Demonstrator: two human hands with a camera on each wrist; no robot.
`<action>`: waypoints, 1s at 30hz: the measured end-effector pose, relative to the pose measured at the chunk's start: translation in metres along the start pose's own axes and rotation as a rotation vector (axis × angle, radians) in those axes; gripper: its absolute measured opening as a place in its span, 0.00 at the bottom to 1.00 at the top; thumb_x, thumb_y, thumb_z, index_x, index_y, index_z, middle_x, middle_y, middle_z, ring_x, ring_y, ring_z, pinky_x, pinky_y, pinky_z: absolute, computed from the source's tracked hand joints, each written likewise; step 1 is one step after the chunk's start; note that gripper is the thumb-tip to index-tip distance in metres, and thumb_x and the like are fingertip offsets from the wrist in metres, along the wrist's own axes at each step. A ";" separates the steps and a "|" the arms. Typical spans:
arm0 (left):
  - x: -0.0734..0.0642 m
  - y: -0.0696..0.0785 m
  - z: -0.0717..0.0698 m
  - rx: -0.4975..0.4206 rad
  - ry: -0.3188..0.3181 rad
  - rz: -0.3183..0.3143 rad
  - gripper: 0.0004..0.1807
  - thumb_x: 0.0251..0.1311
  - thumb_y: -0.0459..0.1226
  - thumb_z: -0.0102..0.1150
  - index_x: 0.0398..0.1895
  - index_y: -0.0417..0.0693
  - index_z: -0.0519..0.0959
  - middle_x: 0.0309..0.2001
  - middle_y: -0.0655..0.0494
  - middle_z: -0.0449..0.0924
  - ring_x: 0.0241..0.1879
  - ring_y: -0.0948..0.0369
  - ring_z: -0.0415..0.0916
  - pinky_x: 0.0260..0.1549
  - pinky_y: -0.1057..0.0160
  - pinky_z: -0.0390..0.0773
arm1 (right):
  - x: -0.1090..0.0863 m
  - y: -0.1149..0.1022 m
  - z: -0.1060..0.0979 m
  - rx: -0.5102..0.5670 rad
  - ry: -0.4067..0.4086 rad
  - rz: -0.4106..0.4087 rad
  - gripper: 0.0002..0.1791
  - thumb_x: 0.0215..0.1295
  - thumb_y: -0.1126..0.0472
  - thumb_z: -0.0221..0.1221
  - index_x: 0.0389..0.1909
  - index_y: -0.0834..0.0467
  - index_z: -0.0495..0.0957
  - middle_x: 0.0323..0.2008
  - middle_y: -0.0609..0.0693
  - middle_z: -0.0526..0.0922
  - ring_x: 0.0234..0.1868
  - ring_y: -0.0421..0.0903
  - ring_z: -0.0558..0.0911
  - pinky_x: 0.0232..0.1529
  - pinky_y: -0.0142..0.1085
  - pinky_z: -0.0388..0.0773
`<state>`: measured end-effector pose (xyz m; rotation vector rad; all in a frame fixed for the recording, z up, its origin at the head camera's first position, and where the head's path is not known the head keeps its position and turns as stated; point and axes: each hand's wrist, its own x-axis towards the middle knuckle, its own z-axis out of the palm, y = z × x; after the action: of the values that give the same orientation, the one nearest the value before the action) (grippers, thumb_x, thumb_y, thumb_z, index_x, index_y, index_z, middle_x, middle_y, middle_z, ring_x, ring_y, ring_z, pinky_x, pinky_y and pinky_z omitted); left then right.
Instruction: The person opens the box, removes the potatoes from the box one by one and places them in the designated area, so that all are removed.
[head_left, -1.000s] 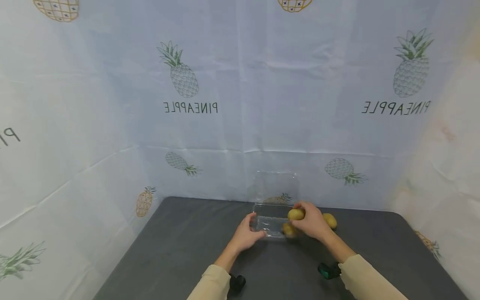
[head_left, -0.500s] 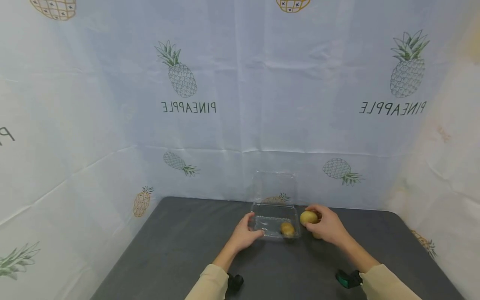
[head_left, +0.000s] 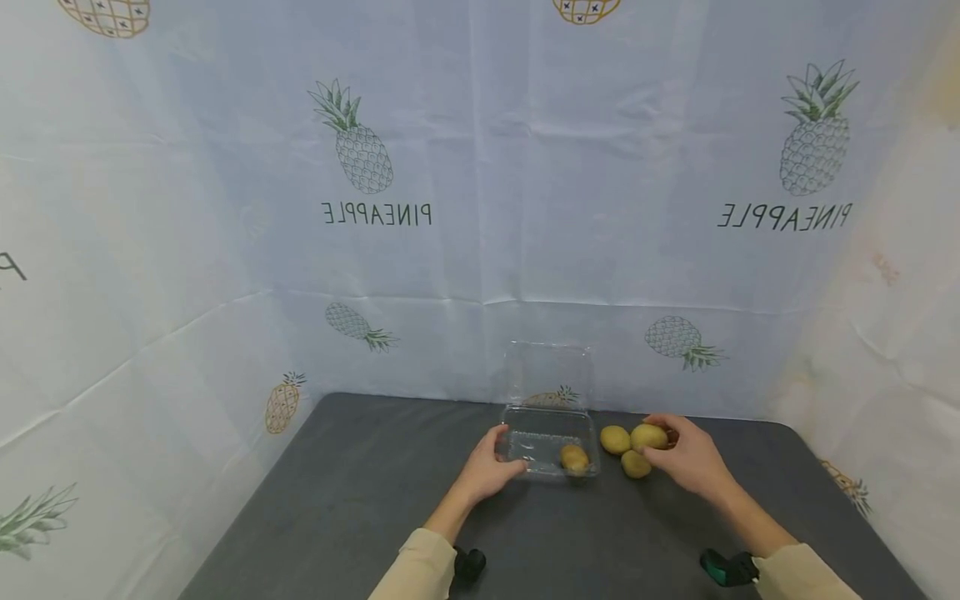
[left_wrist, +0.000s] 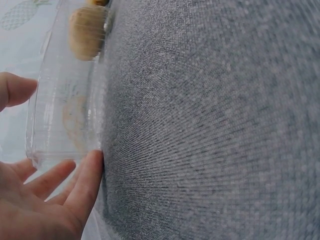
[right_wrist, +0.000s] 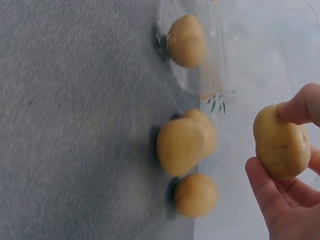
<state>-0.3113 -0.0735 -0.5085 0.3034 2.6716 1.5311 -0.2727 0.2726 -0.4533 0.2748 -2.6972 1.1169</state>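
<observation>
A clear plastic container [head_left: 525,473] stands on the dark table with its hinged lid [head_left: 551,367] raised at the back. My left hand [head_left: 486,468] holds its near left corner, thumb at the front and fingers along the left side. Inside, a single potato [head_left: 574,459] lies towards the right end. My right hand [head_left: 693,457] grips another potato [right_wrist: 281,142] between thumb and fingers, raised above the table to the right of the container. Beneath it in the right wrist view lie three loose potatoes, among them a front one [right_wrist: 180,146] and a separate one [right_wrist: 195,195].
A grey fabric-like surface covers the table [head_left: 375,500]. Close behind it hangs a white curtain [head_left: 480,250] printed with pineapples, which also runs along both sides. Dark straps [head_left: 471,567] sit at the wrists, below the sleeves.
My right hand has moved right, from over the container to over the loose potatoes, with a potato in its fingers. The left hand has stayed at the container's corner.
</observation>
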 end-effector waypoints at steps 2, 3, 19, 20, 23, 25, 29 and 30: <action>0.000 0.000 0.000 0.004 0.001 0.002 0.43 0.57 0.45 0.69 0.75 0.43 0.63 0.66 0.40 0.69 0.48 0.52 0.76 0.40 0.49 0.78 | -0.001 0.004 -0.002 -0.013 0.002 0.016 0.28 0.64 0.56 0.69 0.61 0.64 0.76 0.53 0.64 0.79 0.47 0.58 0.82 0.35 0.42 0.78; 0.000 -0.001 0.000 0.007 0.001 0.003 0.44 0.57 0.45 0.69 0.75 0.43 0.63 0.66 0.40 0.69 0.48 0.52 0.76 0.40 0.49 0.78 | -0.001 0.006 -0.003 -0.017 0.002 0.022 0.28 0.64 0.56 0.69 0.61 0.64 0.76 0.53 0.64 0.79 0.47 0.58 0.82 0.35 0.42 0.78; -0.003 -0.001 -0.001 0.007 0.000 0.008 0.44 0.56 0.45 0.69 0.75 0.43 0.63 0.67 0.40 0.69 0.51 0.49 0.76 0.44 0.45 0.77 | -0.005 0.045 -0.005 -0.075 -0.023 0.098 0.32 0.65 0.50 0.69 0.60 0.70 0.75 0.49 0.64 0.82 0.43 0.54 0.81 0.36 0.43 0.77; -0.003 -0.001 -0.001 0.007 -0.001 0.008 0.44 0.56 0.45 0.69 0.75 0.43 0.63 0.67 0.40 0.69 0.52 0.48 0.76 0.44 0.45 0.77 | -0.004 0.046 -0.005 -0.080 -0.034 0.114 0.33 0.65 0.49 0.69 0.60 0.70 0.75 0.49 0.64 0.82 0.43 0.54 0.81 0.36 0.43 0.77; -0.002 -0.002 -0.001 0.006 -0.002 0.010 0.44 0.56 0.45 0.69 0.75 0.43 0.63 0.67 0.40 0.69 0.52 0.48 0.76 0.45 0.44 0.77 | -0.003 0.051 -0.005 -0.087 -0.065 0.150 0.35 0.65 0.47 0.69 0.60 0.70 0.75 0.49 0.64 0.82 0.44 0.54 0.81 0.37 0.43 0.77; -0.001 -0.002 -0.001 0.007 -0.003 0.010 0.44 0.56 0.46 0.69 0.75 0.43 0.63 0.67 0.40 0.69 0.52 0.48 0.76 0.45 0.44 0.77 | -0.002 0.054 -0.005 -0.089 -0.076 0.161 0.35 0.65 0.47 0.68 0.60 0.71 0.75 0.49 0.64 0.82 0.44 0.55 0.81 0.37 0.44 0.77; -0.001 -0.003 -0.001 0.007 -0.004 0.008 0.44 0.56 0.46 0.69 0.75 0.44 0.63 0.67 0.40 0.69 0.52 0.48 0.76 0.45 0.44 0.77 | -0.001 0.058 -0.004 -0.092 -0.085 0.172 0.34 0.65 0.48 0.68 0.60 0.70 0.75 0.49 0.63 0.82 0.45 0.56 0.81 0.38 0.46 0.78; 0.000 -0.003 -0.001 0.007 -0.004 0.009 0.44 0.56 0.46 0.69 0.75 0.45 0.63 0.67 0.40 0.69 0.52 0.48 0.76 0.45 0.44 0.77 | -0.001 0.059 -0.004 -0.092 -0.089 0.173 0.34 0.65 0.48 0.68 0.60 0.70 0.75 0.49 0.64 0.82 0.45 0.57 0.81 0.38 0.46 0.78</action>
<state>-0.3113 -0.0756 -0.5104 0.3179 2.6768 1.5229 -0.2859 0.3166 -0.4904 0.0794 -2.8884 1.0439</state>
